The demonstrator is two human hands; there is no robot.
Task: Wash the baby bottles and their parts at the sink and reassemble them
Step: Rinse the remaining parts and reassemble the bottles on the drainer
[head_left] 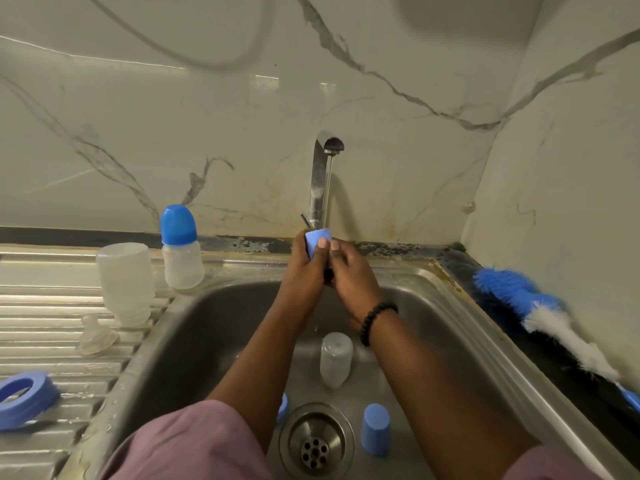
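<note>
Head view: both hands raised together over the sink, under the tap, a thin stream of water falling onto a blue cap. Left hand wrapped round the cap from the left, thumb on its front. Right hand pressed against the left, thumb tip touching the cap's right edge, remaining fingers curled below; beaded bracelet on the right wrist. Cap held mouth-up, just beneath the stream.

Below the hands, in the basin: clear bottle between the forearms, near the drain. Second blue cap standing right of the drain, under the right forearm. Small blue part left of the drain, mostly hidden by the left forearm; kind not clear.

Left of the hands, on the ribbed surface: assembled bottle with blue top upright, nearest the left hand. Beside it, further left, an upturned clear bottle, neck down. Clear teat just in front of that one. Blue ring lying tilted at the far left edge.

Right of the hands, along the wall: blue and white brush lying on the dark ledge, well apart from the right hand.
</note>
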